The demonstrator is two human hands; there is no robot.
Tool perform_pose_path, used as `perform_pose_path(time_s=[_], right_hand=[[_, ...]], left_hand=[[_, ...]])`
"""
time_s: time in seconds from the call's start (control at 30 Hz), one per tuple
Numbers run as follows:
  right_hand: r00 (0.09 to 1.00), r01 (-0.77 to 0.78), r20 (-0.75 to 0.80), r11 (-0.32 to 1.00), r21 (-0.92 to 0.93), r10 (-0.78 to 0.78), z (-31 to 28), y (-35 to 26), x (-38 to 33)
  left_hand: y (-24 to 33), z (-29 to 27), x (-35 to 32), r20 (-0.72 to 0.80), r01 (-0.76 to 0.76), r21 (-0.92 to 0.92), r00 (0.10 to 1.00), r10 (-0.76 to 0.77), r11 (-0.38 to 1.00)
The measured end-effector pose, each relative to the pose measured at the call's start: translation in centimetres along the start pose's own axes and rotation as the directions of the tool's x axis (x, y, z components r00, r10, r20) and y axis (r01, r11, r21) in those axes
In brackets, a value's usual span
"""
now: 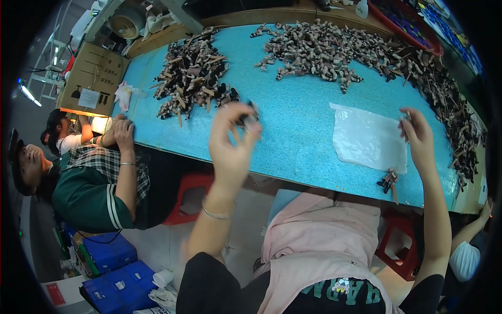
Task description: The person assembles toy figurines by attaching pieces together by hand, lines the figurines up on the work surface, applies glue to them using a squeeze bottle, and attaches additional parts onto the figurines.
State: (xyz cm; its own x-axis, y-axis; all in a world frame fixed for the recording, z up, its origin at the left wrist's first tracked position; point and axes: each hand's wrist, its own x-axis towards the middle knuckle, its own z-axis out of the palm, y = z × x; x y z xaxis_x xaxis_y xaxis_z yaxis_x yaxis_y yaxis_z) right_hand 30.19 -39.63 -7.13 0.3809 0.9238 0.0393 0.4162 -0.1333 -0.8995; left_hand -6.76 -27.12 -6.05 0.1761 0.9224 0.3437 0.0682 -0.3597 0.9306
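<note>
My left hand (pixel 230 141) is raised over the table beside the left heap, its fingers curled on a small dark figurine (pixel 248 118); motion blurs both. Over the right part of the table, my right hand (pixel 417 137) has its fingertips pinched together, and what they hold, if anything, is too small to make out. A whitish translucent plastic sheet (pixel 366 137) lies flat just left of that hand. Below the sheet's lower right corner, near the front edge, lies one small figurine (pixel 388 181) with a light brown stick-like part.
Figurines form a left heap (pixel 193 70), a back heap (pixel 324 49) and a right heap (pixel 455 120) on the blue table (pixel 293 125). A red tray (pixel 413 31) stands far right. A cardboard box (pixel 91 78) and a seated co-worker (pixel 89 178) are at left.
</note>
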Motion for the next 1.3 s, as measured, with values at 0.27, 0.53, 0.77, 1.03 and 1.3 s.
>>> perform_pose_path(time_s=[0.27,0.53,0.77,1.03,1.3], right_hand=[[0.995,-0.098,0.029,0.977,0.191,0.094,-0.6,-0.5,-5.2],[0.995,0.067,-0.052,0.956,-0.285,-0.086,-0.4,-0.7,-4.6],[0.982,0.176,-0.015,0.942,-0.286,-0.188,2.8,-0.7,-1.4],[0.97,0.234,0.024,0.906,-0.353,-0.242,2.7,-0.1,-0.8],[0.99,-0.138,0.015,0.941,0.31,0.14,0.8,-1.9,-4.7]], left_hand=[[-5.6,-7.7,14.5,-0.008,-0.267,0.829,0.873,0.487,0.492],[1.7,8.2,-3.1,0.637,-0.569,0.272,0.71,0.298,0.776],[2.2,17.2,-8.7,0.793,-0.437,-0.019,0.541,0.279,0.899],[1.5,18.8,-7.9,0.795,-0.453,-0.087,0.505,0.336,0.887],[2.0,15.5,-8.1,0.764,-0.347,-0.009,0.603,0.231,0.938]])
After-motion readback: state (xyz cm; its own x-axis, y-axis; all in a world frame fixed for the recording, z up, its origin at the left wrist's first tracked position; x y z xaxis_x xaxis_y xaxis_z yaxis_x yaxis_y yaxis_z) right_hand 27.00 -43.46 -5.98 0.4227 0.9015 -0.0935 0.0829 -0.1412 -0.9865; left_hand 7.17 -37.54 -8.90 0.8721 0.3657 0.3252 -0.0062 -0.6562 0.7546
